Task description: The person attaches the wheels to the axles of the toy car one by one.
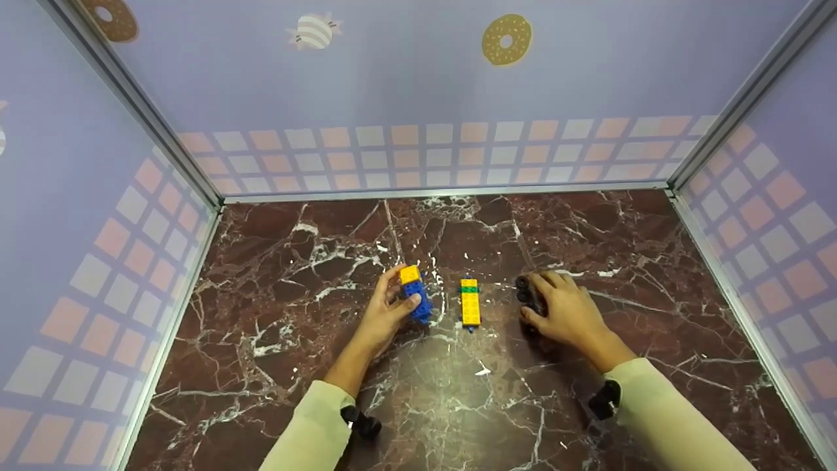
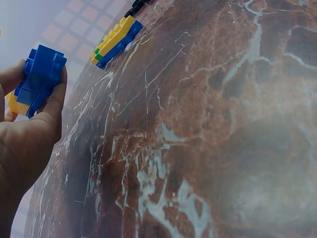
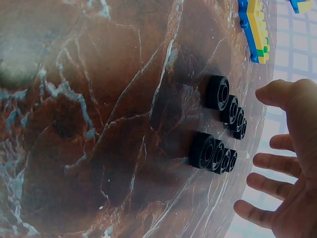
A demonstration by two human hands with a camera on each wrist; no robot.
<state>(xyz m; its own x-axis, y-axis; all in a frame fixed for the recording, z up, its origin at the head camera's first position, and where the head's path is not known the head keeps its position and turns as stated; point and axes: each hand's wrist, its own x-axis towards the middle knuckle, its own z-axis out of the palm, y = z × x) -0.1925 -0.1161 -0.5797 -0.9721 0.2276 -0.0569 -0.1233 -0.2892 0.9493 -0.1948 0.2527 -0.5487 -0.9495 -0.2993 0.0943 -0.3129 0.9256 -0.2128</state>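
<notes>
My left hand (image 1: 381,316) grips a blue toy-brick piece (image 1: 416,299) with a yellow brick (image 1: 410,274) at its far end. In the left wrist view the blue piece (image 2: 42,74) is pinched between thumb and fingers, clear of the table. A second brick piece (image 1: 470,302), yellow on blue with one green strip, lies on the table between the hands. My right hand (image 1: 567,310) hovers beside several black toy wheels (image 1: 527,292), its fingers loosely bent. From the right wrist, those wheels (image 3: 217,92) stand in two rows, apart from the fingers.
The tabletop (image 1: 274,392) is dark red marble with white veins. Pale purple panels (image 1: 418,85) with a checked border wall it in at the back and both sides. Black wrist cameras (image 1: 361,422) sit on both sleeves.
</notes>
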